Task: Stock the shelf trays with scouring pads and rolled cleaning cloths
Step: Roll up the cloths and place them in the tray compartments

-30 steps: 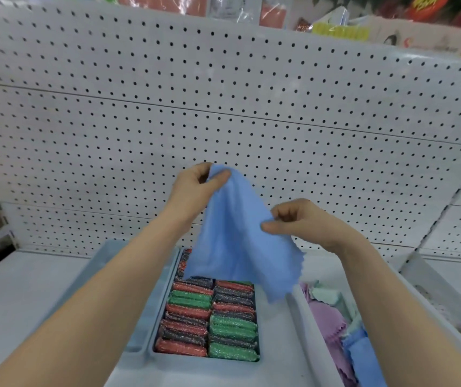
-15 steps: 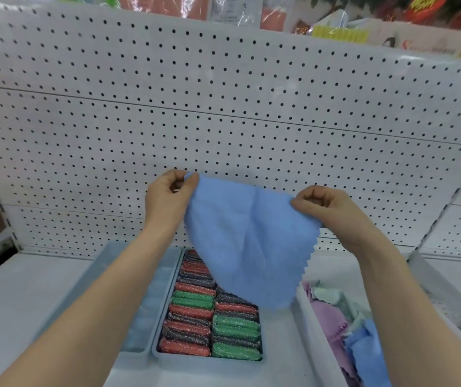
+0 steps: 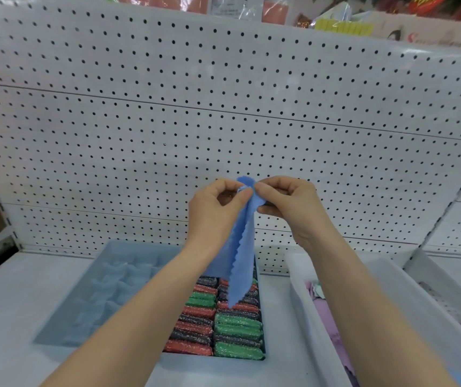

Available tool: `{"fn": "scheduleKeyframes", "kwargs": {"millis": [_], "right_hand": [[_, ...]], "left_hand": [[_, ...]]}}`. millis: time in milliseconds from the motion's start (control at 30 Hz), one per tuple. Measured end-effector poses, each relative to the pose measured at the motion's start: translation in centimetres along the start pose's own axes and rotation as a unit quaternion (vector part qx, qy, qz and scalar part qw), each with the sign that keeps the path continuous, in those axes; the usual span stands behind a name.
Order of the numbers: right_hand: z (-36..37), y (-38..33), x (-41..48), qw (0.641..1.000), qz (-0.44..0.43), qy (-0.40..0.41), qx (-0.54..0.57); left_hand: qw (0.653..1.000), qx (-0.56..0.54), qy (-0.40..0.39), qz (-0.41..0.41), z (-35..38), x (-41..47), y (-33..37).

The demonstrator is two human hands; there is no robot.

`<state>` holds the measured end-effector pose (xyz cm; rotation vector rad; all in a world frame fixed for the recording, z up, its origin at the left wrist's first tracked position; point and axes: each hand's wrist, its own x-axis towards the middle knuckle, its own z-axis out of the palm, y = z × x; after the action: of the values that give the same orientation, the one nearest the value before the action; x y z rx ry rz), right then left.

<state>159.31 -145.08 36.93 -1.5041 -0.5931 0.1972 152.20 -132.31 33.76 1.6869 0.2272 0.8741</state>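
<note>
Left hand [image 3: 218, 210] and right hand [image 3: 289, 203] each pinch the blue cloth [image 3: 242, 263] at its top, grip tight. It dangles limp above the scouring pads [image 3: 237, 326]: light, soft, floppy, so corners look best to hold.

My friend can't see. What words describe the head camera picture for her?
A person's left hand and right hand pinch the top of a light-blue cloth with a zigzag edge, hanging over rows of red, green and black scouring pads. Behind stands a white pegboard wall.
</note>
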Motion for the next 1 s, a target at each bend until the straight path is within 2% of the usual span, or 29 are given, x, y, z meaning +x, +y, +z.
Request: {"fn": "scheduleKeyframes", "kwargs": {"millis": [233, 333, 433, 533, 667, 733, 833, 933, 1000], "right_hand": [[1.0, 0.6, 0.0, 1.000, -0.006, 0.014, 0.026], [1.1, 0.6, -0.1, 0.999, 0.002, -0.011, 0.050], [1.1, 0.9, -0.1, 0.999, -0.011, -0.034, -0.013], [0.7, 1.6, 0.1, 0.998, -0.019, -0.008, -0.057], [-0.5, 1.6, 0.7, 1.000, 0.020, -0.006, -0.006], [-1.2, 1.2, 0.9, 0.999, 0.022, -0.031, 0.017], [-1.8, 0.5, 0.8, 0.998, 0.018, -0.053, 0.032], [-2.8, 0.1, 0.9, 0.998, 0.021, -0.051, 0.035], [-3.3, 0.0, 0.7, 0.998, 0.017, -0.063, -0.012]], "left_hand": [[1.000, -0.009, 0.006, -0.004, 0.0, -0.3, 0.2], [1.000, -0.002, -0.007, -0.016, -0.3, -0.4, -0.2], [0.996, -0.045, -0.063, -0.037, -0.6, -0.5, -0.3], [0.993, -0.058, -0.099, -0.030, -0.8, -0.6, -0.4], [0.999, 0.023, -0.009, -0.021, -1.8, -0.1, -2.1], [0.996, 0.059, -0.039, -0.061, -2.2, 0.5, -2.7], [0.984, -0.022, -0.109, -0.137, -2.3, 1.0, -2.7], [0.977, -0.112, -0.097, -0.151, -2.3, 1.5, -2.0], [0.975, -0.138, -0.090, -0.147, -2.4, 1.6, -1.4]]}}
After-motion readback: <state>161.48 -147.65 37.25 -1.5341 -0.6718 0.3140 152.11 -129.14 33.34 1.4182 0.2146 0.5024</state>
